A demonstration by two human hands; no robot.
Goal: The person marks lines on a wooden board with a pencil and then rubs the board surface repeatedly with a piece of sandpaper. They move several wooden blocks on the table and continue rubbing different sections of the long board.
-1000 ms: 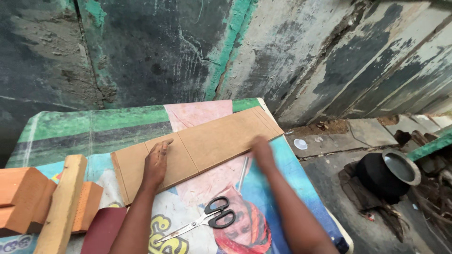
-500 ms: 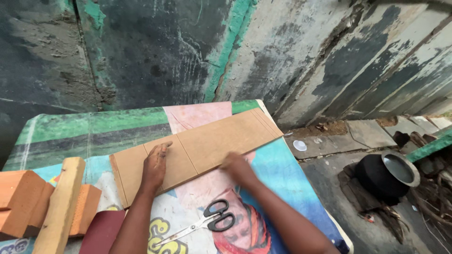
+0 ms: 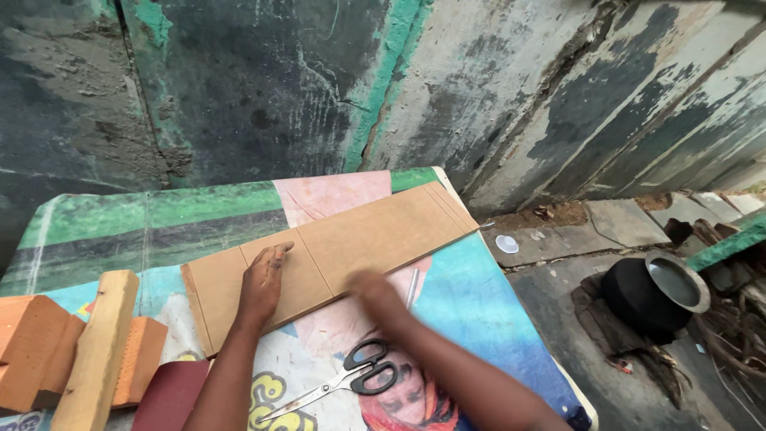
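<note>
A long brown cardboard strip (image 3: 375, 235) with fold lines lies across a table covered with a colourful printed sheet (image 3: 471, 291). My left hand (image 3: 265, 279) presses flat on the strip's left part, fingers together. My right hand (image 3: 375, 294) is blurred with motion just below the strip's near edge, above the scissors; nothing shows in it. Black-handled scissors (image 3: 351, 381) lie open on the sheet, close to my right forearm. A thin pale stick or pen (image 3: 412, 287) lies beside my right hand.
Orange bricks (image 3: 36, 355) and a wooden block (image 3: 96, 351) sit at the table's left edge, with a dark red sheet (image 3: 171, 395) near them. A weathered painted wall rises behind. On the ground to the right stands a black pot (image 3: 650, 295) amid debris.
My right hand has slid leftward along the cardboard's near edge, from its right end toward the middle and closer to me. My left hand and the cardboard have stayed put.
</note>
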